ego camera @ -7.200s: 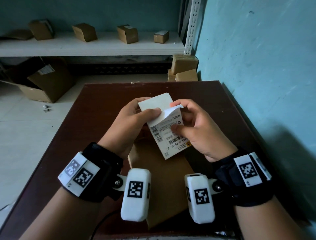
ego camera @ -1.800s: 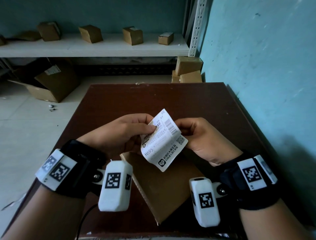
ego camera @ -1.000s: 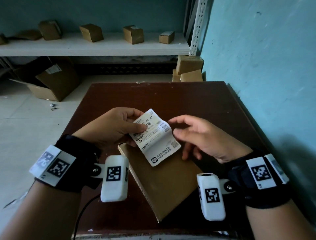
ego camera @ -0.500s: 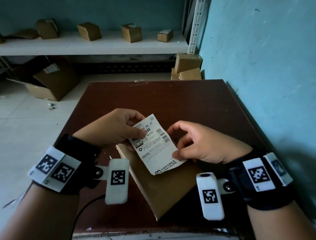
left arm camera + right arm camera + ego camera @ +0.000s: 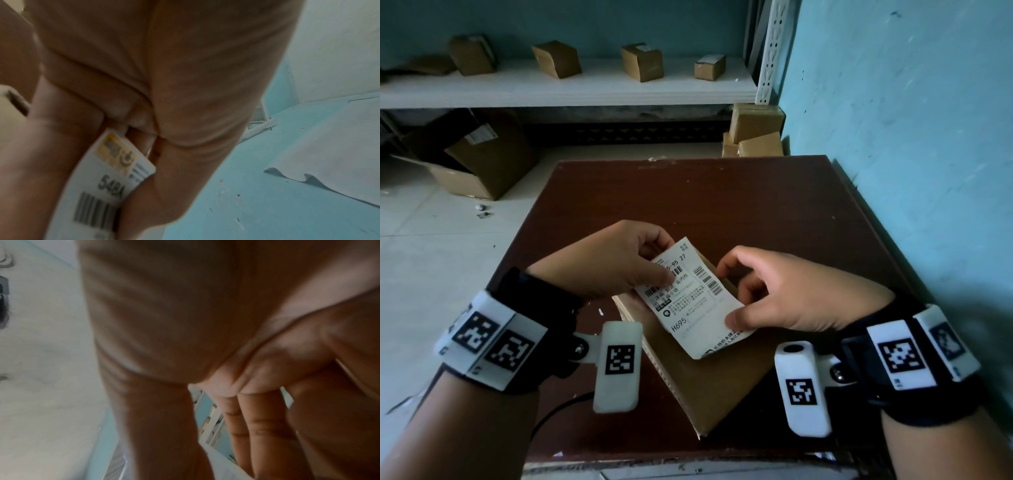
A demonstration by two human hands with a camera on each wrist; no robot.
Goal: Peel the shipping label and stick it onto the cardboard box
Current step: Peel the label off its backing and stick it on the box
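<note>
Label (image 5: pixel 690 298) lowered onto box (image 5: pixel 709 377), between both hands

Dark reddish-brown wooden table (image 5: pixel 688 192) stands against the turquoise painted wall (image 5: pixel 914 144) on its right side. Behind the table a long white shelf board (image 5: pixel 571 89) on a white perforated metal upright (image 5: pixel 770 51) carries four small brown cardboard parcels (image 5: pixel 642 61) spaced in a row. On the pale tiled floor (image 5: pixel 431 260) below, a large open brown carton (image 5: pixel 482 156) lies at far left, and stacked brown cartons (image 5: pixel 755 132) sit in the corner by the wall.
</note>
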